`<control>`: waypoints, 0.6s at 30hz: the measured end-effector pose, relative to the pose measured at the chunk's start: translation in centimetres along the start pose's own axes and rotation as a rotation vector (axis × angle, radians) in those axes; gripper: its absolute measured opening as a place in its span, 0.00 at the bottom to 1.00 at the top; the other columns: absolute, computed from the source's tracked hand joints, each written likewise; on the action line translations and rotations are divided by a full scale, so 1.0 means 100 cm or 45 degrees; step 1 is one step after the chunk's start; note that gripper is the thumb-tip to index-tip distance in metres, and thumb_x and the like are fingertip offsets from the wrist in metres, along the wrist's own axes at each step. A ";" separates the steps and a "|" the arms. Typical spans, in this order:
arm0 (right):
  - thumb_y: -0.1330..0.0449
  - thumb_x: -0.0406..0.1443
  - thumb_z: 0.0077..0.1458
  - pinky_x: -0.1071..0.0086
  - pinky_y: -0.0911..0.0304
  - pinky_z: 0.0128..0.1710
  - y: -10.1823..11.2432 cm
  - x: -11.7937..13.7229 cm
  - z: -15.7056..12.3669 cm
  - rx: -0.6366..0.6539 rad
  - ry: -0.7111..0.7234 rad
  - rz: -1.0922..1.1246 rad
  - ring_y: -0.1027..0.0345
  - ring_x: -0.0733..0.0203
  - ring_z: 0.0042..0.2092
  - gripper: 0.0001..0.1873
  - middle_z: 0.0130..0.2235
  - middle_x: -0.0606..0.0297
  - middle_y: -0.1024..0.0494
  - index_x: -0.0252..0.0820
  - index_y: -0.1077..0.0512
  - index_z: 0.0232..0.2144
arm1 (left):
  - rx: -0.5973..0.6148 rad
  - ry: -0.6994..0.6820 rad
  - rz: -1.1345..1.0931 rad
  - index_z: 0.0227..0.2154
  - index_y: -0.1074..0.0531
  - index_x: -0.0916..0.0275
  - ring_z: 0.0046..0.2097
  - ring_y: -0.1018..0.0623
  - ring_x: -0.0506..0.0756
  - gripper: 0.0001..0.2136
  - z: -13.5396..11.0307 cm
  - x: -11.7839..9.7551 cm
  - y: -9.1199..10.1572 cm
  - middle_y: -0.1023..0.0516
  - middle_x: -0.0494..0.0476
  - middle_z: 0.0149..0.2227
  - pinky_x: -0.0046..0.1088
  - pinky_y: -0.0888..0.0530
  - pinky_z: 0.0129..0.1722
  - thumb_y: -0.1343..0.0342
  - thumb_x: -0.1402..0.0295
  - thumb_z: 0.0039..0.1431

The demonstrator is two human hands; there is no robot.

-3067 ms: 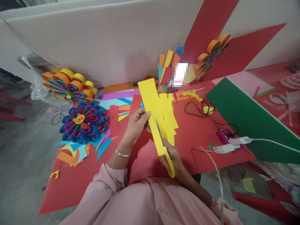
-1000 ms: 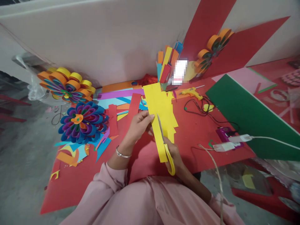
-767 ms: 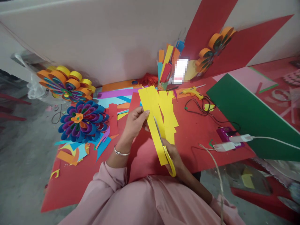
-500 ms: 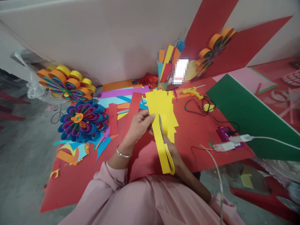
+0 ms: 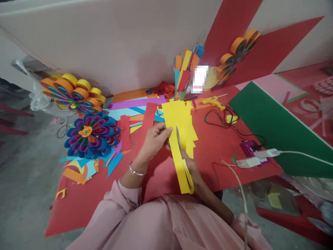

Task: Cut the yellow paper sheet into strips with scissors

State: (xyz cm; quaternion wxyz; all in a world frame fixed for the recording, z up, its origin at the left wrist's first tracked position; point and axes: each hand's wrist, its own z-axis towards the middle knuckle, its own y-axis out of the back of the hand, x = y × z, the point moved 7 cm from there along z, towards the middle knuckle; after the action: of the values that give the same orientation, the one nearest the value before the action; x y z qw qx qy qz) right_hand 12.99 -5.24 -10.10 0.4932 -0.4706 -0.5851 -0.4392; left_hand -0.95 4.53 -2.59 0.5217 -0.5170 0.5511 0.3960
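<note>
My left hand (image 5: 157,137) pinches the left edge of a yellow paper strip (image 5: 179,170) between thumb and fingers. The strip slants down toward my lap. In my right hand (image 5: 191,165) is a pair of scissors (image 5: 189,178) with yellow handles, its blade lying along the strip's right edge. Whether the blades are parted I cannot make out. Behind the strip lies a fanned stack of yellow paper strips (image 5: 184,114) on the red table (image 5: 208,149). Part of my right hand's fingers is hidden by the handles.
Paper flowers, one blue and purple (image 5: 92,135), one orange and yellow (image 5: 74,92), stand at left among scraps. A yellow glue gun (image 5: 213,102), its dark cord, a purple power socket (image 5: 251,149) with white plugs and a green board (image 5: 283,128) lie right. A cup (image 5: 180,94) holds colored strips.
Almost nothing differs. Both hands, the yellow strip and the scissors keep nearly the same positions, and the view has shifted very slightly.
</note>
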 end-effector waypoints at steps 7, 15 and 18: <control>0.40 0.44 0.58 0.65 0.32 0.38 0.000 0.011 -0.002 0.041 0.071 -0.050 0.29 0.54 0.37 0.21 0.38 0.64 0.20 0.49 0.22 0.52 | 0.007 -0.001 0.004 0.27 0.30 0.59 0.18 0.23 0.51 0.16 0.000 0.001 -0.001 0.25 0.46 0.19 0.24 0.24 0.16 0.33 0.53 0.56; 0.43 0.43 0.61 0.68 0.35 0.32 0.001 0.004 -0.004 0.000 0.049 -0.037 0.31 0.58 0.32 0.17 0.33 0.67 0.22 0.47 0.21 0.48 | 0.006 0.014 -0.011 0.26 0.30 0.59 0.18 0.23 0.51 0.17 -0.001 0.001 -0.001 0.25 0.46 0.19 0.24 0.24 0.16 0.32 0.53 0.54; 0.42 0.44 0.61 0.68 0.35 0.31 0.002 0.005 -0.005 -0.002 0.034 -0.018 0.31 0.58 0.32 0.16 0.33 0.68 0.22 0.47 0.22 0.48 | 0.004 0.016 -0.011 0.26 0.30 0.59 0.18 0.23 0.51 0.17 0.000 0.001 -0.001 0.25 0.46 0.19 0.24 0.24 0.16 0.32 0.52 0.54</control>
State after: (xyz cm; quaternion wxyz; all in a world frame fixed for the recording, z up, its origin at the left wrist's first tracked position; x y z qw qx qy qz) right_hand 13.19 -5.62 -9.56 0.4975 -0.4610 -0.5816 -0.4491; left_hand -0.83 4.46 -2.62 0.5207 -0.5210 0.5528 0.3898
